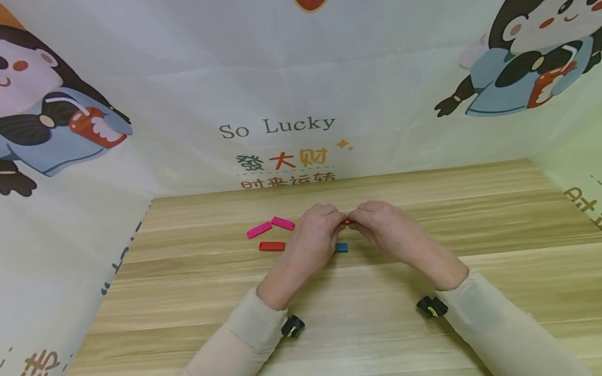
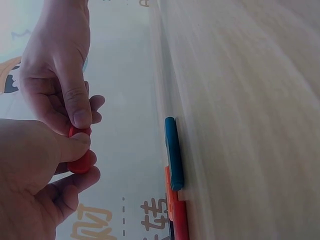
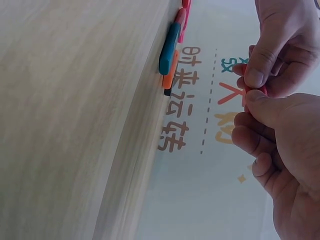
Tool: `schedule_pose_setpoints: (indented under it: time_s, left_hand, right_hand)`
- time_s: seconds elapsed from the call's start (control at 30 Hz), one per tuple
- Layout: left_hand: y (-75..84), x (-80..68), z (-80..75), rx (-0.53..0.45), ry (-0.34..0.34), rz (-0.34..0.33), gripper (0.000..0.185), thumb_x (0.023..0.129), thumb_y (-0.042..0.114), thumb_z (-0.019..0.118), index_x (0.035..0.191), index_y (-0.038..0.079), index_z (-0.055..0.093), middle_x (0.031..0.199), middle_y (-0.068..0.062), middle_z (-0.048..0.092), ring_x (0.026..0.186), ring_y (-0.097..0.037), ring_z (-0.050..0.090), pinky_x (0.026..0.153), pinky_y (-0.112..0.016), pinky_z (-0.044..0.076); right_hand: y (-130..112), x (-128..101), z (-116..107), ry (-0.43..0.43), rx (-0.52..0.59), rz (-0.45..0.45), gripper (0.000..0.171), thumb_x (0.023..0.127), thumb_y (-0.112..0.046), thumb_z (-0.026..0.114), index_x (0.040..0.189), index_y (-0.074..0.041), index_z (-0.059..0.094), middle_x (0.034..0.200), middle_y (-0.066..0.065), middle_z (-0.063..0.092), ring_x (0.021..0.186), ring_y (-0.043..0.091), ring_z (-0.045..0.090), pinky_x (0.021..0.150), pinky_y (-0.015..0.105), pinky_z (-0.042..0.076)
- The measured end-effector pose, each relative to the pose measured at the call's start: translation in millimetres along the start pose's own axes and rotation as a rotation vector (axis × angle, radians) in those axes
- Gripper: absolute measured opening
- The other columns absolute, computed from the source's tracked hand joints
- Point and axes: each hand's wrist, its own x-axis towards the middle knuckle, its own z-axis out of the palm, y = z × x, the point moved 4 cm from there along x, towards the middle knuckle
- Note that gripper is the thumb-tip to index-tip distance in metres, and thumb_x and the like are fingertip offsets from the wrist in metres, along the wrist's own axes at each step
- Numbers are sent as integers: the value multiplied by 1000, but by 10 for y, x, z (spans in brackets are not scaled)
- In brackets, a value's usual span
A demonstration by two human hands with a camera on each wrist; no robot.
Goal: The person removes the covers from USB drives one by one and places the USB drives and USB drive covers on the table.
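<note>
Wooden table (image 1: 470, 219), cartoon cloth walls (image 1: 188, 78).
Left hand (image 1: 315, 230) and right hand (image 1: 381, 224) pinch one red piece (image 1: 348, 222); pink pieces (image 1: 270, 226) at nine o'clock.

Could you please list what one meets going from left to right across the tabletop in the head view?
Pink piece → second pink piece → left hand → small red piece pinched by both hands → right hand. The red piece lying below the pink ones and the blue piece overlap others, so they are left out.
</note>
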Motion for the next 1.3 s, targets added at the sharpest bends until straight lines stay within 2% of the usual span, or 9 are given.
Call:
schedule_pose_setpoints:
  time_s: [0.57,0.8,1.3]
  left_hand:
    - [6,-1,0,-2,14,0,13,104,6,69,109,3,80,85,-3,66,81,-21,60,75,-32,52]
    - [8,-7,-13,-12,2,-8,14,105,9,68,107,5,81,85,-1,66,80,-20,59,75,-31,52]
    - [-6,-4,-28,-30,3,18,14,104,8,68,109,5,81,84,-1,66,80,-20,59,75,-32,52]
  right_hand:
    - [-33,4,3,14,-16,60,12,96,0,77,107,3,78,96,11,77,88,25,75,80,37,63]
    - [-27,-7,-5,31,4,30,12,95,0,78,107,2,78,94,9,76,86,23,74,79,35,63]
    - [-4,-15,-40,66,67,-5,15,92,3,80,106,0,79,92,7,75,84,20,74,76,34,62]
